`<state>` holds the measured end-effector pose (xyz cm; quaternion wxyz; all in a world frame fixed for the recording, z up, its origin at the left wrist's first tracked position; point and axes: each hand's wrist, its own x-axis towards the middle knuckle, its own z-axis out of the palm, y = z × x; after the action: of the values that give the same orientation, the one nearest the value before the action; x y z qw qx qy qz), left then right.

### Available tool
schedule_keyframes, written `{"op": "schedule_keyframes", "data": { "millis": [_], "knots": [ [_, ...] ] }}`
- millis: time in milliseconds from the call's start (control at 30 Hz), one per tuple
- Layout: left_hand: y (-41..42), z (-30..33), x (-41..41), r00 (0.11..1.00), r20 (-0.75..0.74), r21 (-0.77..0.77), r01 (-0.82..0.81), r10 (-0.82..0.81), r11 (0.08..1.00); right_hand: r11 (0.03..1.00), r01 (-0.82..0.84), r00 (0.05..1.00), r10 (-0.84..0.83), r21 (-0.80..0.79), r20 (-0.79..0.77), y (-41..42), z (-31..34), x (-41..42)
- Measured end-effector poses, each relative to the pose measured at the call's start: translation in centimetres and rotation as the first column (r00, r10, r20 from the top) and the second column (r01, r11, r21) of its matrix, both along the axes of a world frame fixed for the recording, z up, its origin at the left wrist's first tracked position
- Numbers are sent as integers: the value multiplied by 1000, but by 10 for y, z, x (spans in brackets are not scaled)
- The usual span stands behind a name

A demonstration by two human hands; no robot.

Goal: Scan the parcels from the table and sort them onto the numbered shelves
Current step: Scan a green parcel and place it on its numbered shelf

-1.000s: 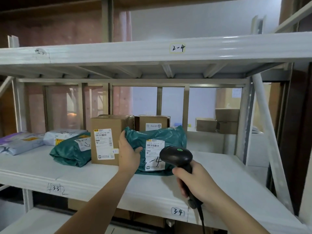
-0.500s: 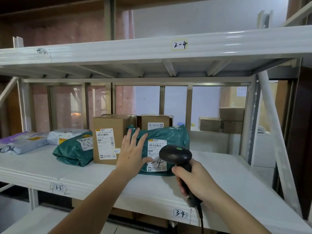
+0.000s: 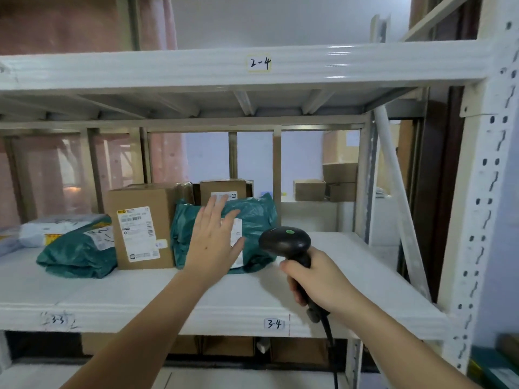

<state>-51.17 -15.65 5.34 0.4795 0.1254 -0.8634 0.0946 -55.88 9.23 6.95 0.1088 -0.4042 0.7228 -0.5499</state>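
Observation:
A green plastic mailer parcel (image 3: 255, 217) with a white label stands on the white shelf (image 3: 323, 279) marked 3-4, leaning against a small cardboard box (image 3: 224, 188) behind it. My left hand (image 3: 214, 244) is in front of the parcel with fingers straight and spread, holding nothing. My right hand (image 3: 314, 279) grips the handle of a black barcode scanner (image 3: 285, 241) with a green dot on top, just right of the parcel.
A tall cardboard box (image 3: 140, 228) with a label stands left of the parcel. Another green mailer (image 3: 81, 254) and grey mailers (image 3: 53, 227) lie further left. The upper shelf beam (image 3: 196, 67) is marked 2-4. A perforated upright (image 3: 488, 192) rises at right.
My left hand has let go of the green parcel, opened its fingers and drawn back from it. The parcel stays on the shelf. The scanner hand has barely moved.

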Motion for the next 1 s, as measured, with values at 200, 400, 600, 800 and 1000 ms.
{"op": "schedule_keyframes", "data": {
  "millis": [200, 400, 600, 800, 1000],
  "knots": [
    [69, -8, -38, 906, 274, 206, 273, -323, 940, 982, 189, 981, -188, -21, 50, 43, -14, 23],
    [141, -34, -64, 764, 403, 345, 384, -504, 857, 929, 366, 929, -368, 55, 32, 118, -30, 50],
    [236, -42, -67, 688, 387, 415, 465, -614, 782, 861, 502, 860, -507, 83, 51, 195, -41, 73],
    [317, -59, -58, 655, 321, 488, 504, -684, 712, 817, 571, 815, -576, 73, 65, 273, -49, 93],
    [392, -91, -54, 584, 362, 505, 532, -727, 679, 766, 633, 767, -641, 112, 45, 352, -67, 107]
  ]
}}
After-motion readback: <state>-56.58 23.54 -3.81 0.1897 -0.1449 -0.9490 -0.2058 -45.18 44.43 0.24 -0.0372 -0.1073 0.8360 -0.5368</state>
